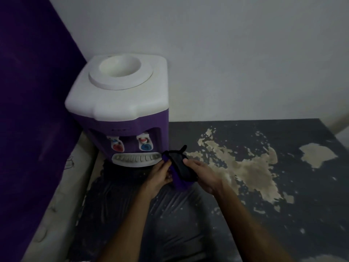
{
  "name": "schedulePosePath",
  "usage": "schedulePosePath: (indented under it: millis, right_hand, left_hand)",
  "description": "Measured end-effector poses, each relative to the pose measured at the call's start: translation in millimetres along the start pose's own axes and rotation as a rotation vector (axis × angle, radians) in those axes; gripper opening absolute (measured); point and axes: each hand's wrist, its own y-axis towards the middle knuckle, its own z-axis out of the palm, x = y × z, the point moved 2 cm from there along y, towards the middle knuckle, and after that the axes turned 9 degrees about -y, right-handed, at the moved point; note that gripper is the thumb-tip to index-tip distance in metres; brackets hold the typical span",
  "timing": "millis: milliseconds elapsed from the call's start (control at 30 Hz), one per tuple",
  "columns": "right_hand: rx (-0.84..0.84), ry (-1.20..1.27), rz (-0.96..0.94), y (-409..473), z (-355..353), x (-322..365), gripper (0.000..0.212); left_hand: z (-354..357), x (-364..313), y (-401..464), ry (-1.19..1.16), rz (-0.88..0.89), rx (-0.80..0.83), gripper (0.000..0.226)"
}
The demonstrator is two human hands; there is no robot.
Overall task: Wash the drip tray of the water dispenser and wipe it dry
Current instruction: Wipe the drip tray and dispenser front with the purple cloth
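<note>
While both hands hold a dark purple and black cloth (178, 170) between them, the white drip tray (136, 159) sits in its place at the bottom front of the purple and white water dispenser (120, 110). The left hand (160, 176) pinches the cloth's left side. The right hand (203, 175) grips its right side. The dispenser stands at the back left corner of the dark, peeling worktop (264, 205), against the wall (245, 53).
</note>
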Motion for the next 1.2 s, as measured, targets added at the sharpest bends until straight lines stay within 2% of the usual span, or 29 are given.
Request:
schedulePosePath:
  millis: [67,133,233,367,533,667,733,800,867,967,1067,1133,1200]
  right_hand:
    - [0.007,0.151,-0.004,-3.4,-11.3,4.2,0.035]
    - [-0.003,0.181,-0.018,-4.1,-23.2,8.3,0.031]
    - [-0.035,-0.029,-0.074,-4.2,-38.6,18.3,0.034]
    - [-0.156,-0.330,-0.216,-5.8,-49.3,37.1,0.040]
    - [-0.231,-0.399,-0.306,-3.4,-66.7,49.8,0.030]
    - [-0.173,-0.395,-0.318,6.5,-78.5,62.9,0.031]
    - [-0.201,-0.394,-0.350,13.6,-86.1,71.2,0.030]
    - [-0.298,-0.342,-0.387,19.9,-97.4,77.6,0.027]
    - [-0.356,-0.303,-0.359,25.4,-108.7,77.4,0.031]
    - [-0.226,-0.292,-0.150,32.9,-115.9,63.5,0.042]
    - [-0.203,-0.217,-0.172,40.7,-124.3,53.6,0.027]
    - [-0.267,-0.207,-0.257,45.9,-130.8,54.0,0.020]
    - [-0.286,-0.287,-0.300,52.1,-134.2,54.1,0.016]
  left_hand:
    - [12.4,-0.9,6.5,0.027,-0.010,-0.028,0.028]
    - [26.2,-3.6,11.7,0.076,-0.010,-0.045,0.036]
    - [44.0,-3.1,19.5,0.154,-0.024,-0.043,0.051]
    - [66.4,0.0,23.4,-0.034,-0.111,0.067,0.056]
    - [93.6,1.9,24.5,0.018,-0.057,0.187,0.051]
    - [110.5,-0.6,28.6,-0.046,-0.069,0.300,0.047]
    - [115.1,-4.5,33.3,-0.059,-0.044,0.257,0.047]
    - [115.5,-7.8,39.6,-0.056,-0.012,0.156,0.046]
    - [113.8,-9.7,47.8,-0.069,0.011,0.083,0.043]
    - [115.3,-12.3,58.1,-0.104,-0.014,0.062,0.039]
    - [114.9,-13.9,69.9,-0.086,-0.006,0.018,0.036]
    - [114.0,-14.3,77.9,0.054,0.040,-0.029,0.034]
    - [112.9,-16.1,85.2,0.337,0.105,-0.065,0.035]
